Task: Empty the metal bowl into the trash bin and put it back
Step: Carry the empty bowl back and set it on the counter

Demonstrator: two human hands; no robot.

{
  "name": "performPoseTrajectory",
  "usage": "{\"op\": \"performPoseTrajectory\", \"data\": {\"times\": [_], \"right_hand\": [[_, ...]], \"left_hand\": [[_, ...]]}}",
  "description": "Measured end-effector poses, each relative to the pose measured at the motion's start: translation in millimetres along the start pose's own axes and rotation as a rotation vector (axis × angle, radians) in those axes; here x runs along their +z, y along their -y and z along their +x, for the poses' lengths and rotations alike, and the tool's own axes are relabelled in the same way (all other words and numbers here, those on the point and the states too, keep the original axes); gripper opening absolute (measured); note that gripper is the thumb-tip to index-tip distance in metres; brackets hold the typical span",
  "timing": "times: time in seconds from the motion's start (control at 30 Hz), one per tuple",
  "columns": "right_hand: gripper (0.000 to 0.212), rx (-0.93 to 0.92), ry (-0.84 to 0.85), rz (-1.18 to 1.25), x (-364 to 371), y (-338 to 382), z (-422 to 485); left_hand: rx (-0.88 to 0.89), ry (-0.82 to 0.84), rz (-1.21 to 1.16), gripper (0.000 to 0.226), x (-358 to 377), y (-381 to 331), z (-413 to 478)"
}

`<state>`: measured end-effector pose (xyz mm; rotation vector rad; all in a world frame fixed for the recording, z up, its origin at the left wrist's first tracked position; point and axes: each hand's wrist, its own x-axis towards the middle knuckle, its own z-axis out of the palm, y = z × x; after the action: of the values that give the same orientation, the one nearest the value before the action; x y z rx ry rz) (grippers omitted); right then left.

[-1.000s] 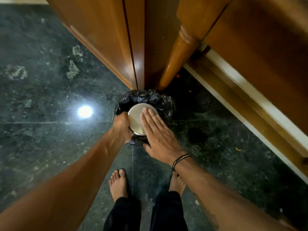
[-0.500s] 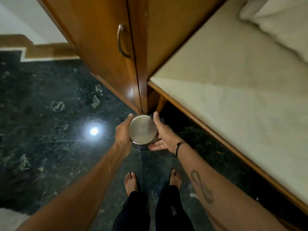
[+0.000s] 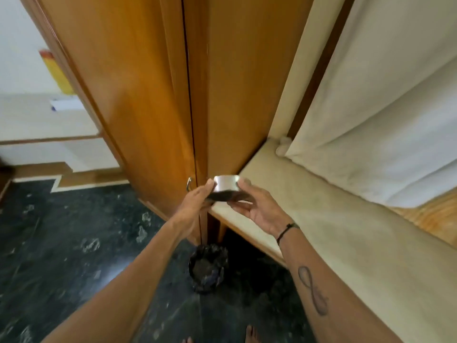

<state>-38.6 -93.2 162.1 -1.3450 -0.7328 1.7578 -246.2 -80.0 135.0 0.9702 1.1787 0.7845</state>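
Hands (image 3: 230, 206) around inverted metal bowl (image 3: 226, 184)

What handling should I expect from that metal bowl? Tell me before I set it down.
The metal bowl looks rigid and probably light, since fingertips of the left hand and right hand carry it. Its shiny wall may be slippery. Held upside down, it likely sits stable on its wide rim.

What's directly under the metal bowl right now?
The metal bowl, held by the left hand and right hand, hangs over the cream ledge's corner. The trash bin sits lower on the floor. The bowl's inside is hidden.
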Motion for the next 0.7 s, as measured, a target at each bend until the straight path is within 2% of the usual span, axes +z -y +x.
{"op": "performPoseTrajectory", "data": {"times": [0.07, 0.1, 0.23, 0.33, 0.47, 0.7], "right_hand": [[0.118, -0.145, -0.003, -0.067, -8.1, 29.7, -19.3], [0.122, -0.194, -0.005, -0.137, -12.4, 39.3, -26.7], [0.085, -0.378, 0.054, -0.512, -32.3, 93.4, -58.3], [0.08, -0.444, 0.02, -0.674, -46.2, 121.2, -76.7], [0.08, -0.502, -0.053, -0.683, -75.6, 133.2, -77.1], [0.092, -0.461, -0.109, -0.651, -154.8, 128.5, -37.1]], "left_hand": [[0.06, 0.089, 0.04, 0.086, -2.3, -31.2, -5.7], [0.096, 0.128, 0.08, 0.081, -1.6, -43.9, -9.6], [0.258, 0.245, 0.247, 0.084, 6.9, -97.2, -15.3], [0.377, 0.288, 0.293, 0.09, 30.8, -121.6, -11.6], [0.412, 0.304, 0.227, 0.094, 66.6, -128.3, 7.7], [0.273, 0.285, 0.128, 0.099, 129.3, -105.6, 66.3]]}}
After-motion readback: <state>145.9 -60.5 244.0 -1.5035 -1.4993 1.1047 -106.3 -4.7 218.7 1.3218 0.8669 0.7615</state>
